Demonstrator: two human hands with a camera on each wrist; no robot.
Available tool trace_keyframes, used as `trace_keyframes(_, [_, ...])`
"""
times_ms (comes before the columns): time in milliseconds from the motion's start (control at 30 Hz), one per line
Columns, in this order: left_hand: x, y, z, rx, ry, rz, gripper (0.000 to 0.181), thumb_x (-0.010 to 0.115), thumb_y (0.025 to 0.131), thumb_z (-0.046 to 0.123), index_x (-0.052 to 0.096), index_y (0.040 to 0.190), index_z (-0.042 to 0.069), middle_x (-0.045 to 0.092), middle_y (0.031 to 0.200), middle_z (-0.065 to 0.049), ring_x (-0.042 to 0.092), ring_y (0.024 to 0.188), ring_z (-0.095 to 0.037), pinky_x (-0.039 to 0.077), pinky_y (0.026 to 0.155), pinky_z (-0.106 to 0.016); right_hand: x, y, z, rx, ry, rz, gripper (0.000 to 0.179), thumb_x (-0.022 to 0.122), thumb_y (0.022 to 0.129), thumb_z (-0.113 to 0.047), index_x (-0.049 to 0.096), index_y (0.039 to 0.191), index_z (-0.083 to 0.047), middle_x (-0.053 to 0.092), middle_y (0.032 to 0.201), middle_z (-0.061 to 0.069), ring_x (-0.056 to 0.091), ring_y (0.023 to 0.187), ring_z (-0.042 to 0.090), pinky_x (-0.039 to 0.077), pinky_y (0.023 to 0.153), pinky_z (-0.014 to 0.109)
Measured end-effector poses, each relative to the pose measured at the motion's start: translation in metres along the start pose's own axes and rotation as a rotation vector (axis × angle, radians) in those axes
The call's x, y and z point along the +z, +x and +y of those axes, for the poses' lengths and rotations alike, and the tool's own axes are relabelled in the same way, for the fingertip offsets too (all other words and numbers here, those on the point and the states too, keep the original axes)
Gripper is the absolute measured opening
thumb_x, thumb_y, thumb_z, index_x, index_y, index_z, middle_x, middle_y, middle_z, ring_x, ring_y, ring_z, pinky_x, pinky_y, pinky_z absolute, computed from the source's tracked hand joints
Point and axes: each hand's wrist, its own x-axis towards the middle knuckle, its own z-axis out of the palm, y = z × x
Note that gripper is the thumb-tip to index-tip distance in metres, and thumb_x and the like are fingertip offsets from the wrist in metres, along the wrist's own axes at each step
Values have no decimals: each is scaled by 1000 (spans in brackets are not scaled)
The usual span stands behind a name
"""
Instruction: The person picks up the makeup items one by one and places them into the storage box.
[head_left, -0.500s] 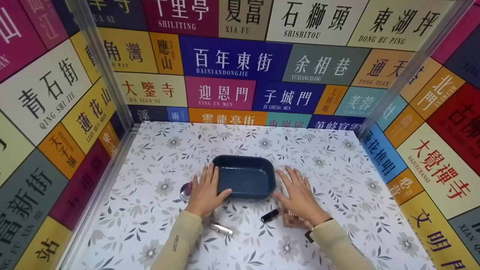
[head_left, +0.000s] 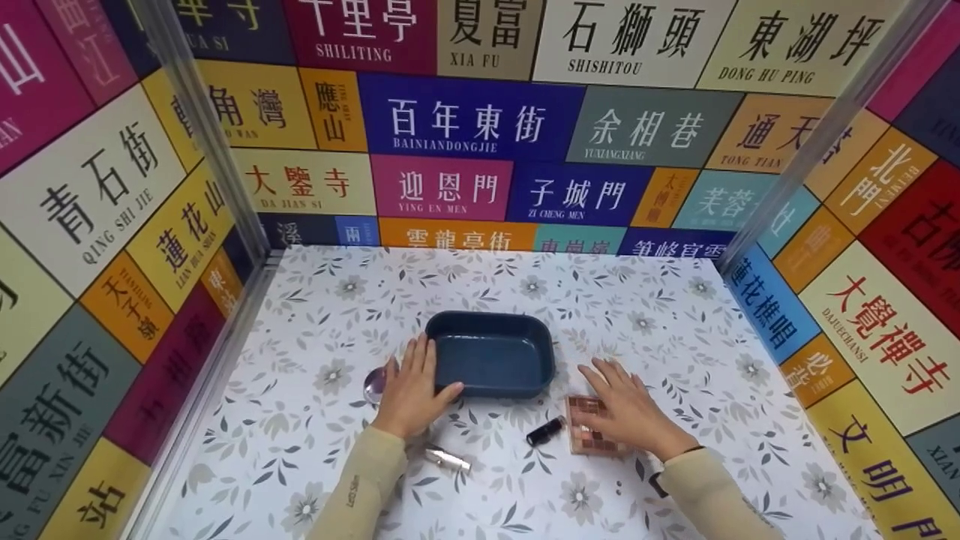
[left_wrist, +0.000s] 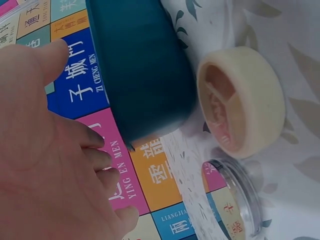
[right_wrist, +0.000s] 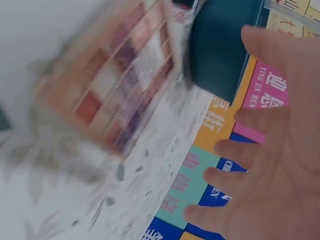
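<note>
A dark blue rectangular dish with rounded corners sits on the table. My left hand lies along its left end, fingers straight, fingertips and thumb at the rim. Over the eyeshadow palette hovers my right hand, its fingers spread and holding nothing. The palette, with several coloured pans, is partly hidden under that hand. Beside it is a black lipstick-like tube. A round mirror-like disc lies left of my left hand. The left wrist view also shows a cream, round, ring-like container near the dish.
A silvery tube lies by my left forearm. Some small dark object is partly covered by my right sleeve. The floral tabletop is bounded behind and at both sides by panels of coloured signs.
My right hand has left the dish's right end and moved right and slightly down, over the palette. The left hand stays at the dish's left end.
</note>
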Motion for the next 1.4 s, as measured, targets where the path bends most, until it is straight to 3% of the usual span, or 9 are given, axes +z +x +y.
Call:
trace_keyframes(167, [3, 1, -1, 2, 8, 6, 95, 51, 96, 65, 21, 159, 0, 12, 166, -18, 11, 152, -35, 12, 118, -62, 3, -7, 13, 16, 24, -53, 97, 76, 82, -58, 33, 159, -17, 25, 163, 17, 19, 148, 46, 16, 110, 75])
trace_keyframes(400, [9, 0, -3, 10, 5, 17, 92, 52, 97, 62, 24, 158, -1, 15, 166, -18, 14, 152, -36, 11, 118, -62, 6, -17, 23, 26, 41, -105, 108, 76, 73, -70, 36, 158, -16, 26, 162, 18, 21, 147, 48, 14, 111, 73])
trace_keyframes(533, [10, 0, -2, 6, 12, -7, 92, 49, 97, 64, 20, 160, 2, 11, 167, -15, 10, 152, -33, 9, 119, -60, 7, -26, 29, 47, 44, -141, 113, 78, 70, -72, 33, 159, -18, 24, 163, 17, 19, 148, 46, 13, 112, 73])
trace_keyframes(700, [11, 1, -5, -8, -1, -5, 88, 51, 99, 58, 19, 160, 4, 9, 167, -12, 8, 153, -31, 3, 120, -58, 11, -31, 34, 30, 66, -175, 118, 86, 64, -64, 34, 159, -19, 23, 164, 17, 19, 146, 50, 18, 109, 75])
trace_keyframes(900, [15, 0, -7, -5, -15, 1, 84, 50, 101, 55, 19, 160, 4, 13, 167, -14, 11, 152, -31, 7, 119, -59, 18, -34, 39, -3, 121, -227, 116, 91, 63, -56, 36, 158, -18, 25, 162, 20, 22, 145, 50, 28, 107, 72])
trace_keyframes(1033, [16, 1, -7, -22, 6, 6, 83, 46, 102, 56, 20, 160, 3, 12, 167, -15, 11, 153, -31, 10, 120, -58, 22, -34, 41, -14, 124, -216, 110, 92, 67, -48, 37, 157, -19, 27, 161, 18, 25, 145, 46, 35, 105, 67])
trace_keyframes(1167, [17, 2, -7, -34, -9, 35, 81, 51, 101, 52, 25, 158, 0, 14, 166, -16, 13, 152, -32, 12, 120, -57, 24, -33, 41, -3, 96, -182, 104, 91, 69, -42, 39, 157, -22, 30, 160, 15, 32, 142, 42, 40, 104, 62])
trace_keyframes(1400, [19, 4, -8, -38, -23, 49, 81, 56, 100, 49, 27, 157, -1, 16, 166, -16, 15, 152, -32, 12, 120, -56, 25, -33, 41, 16, 96, -157, 102, 91, 69, -41, 41, 156, -23, 32, 159, 14, 35, 141, 41, 41, 104, 61])
